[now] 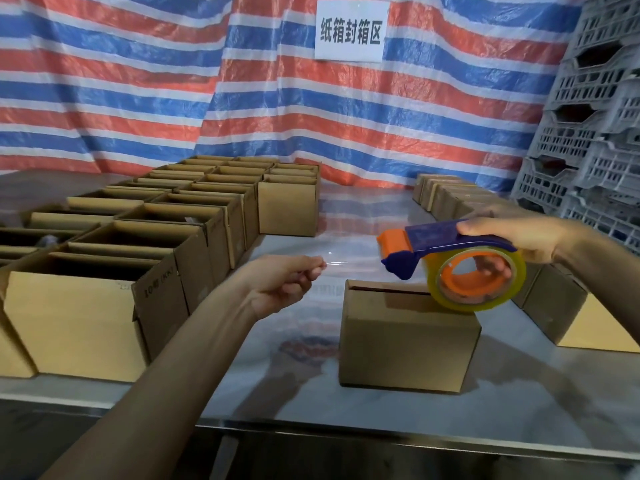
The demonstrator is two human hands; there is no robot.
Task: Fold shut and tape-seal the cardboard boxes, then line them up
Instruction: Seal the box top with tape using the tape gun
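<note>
A small cardboard box (405, 344) with its flaps folded shut stands on the steel table in front of me. My right hand (509, 237) grips a blue and orange tape dispenser (440, 244) with a roll of clear tape (478, 282), held just above the box's right top edge. My left hand (287, 282) pinches the free end of the clear tape strip (349, 263), stretched out to the left of the dispenser, above the table.
Several open cardboard boxes (114, 271) fill the left of the steel table (311, 403) in rows. Closed boxes (450, 195) line the right side. Grey plastic crates (588, 133) stack at the far right. A striped tarp (173, 81) hangs behind.
</note>
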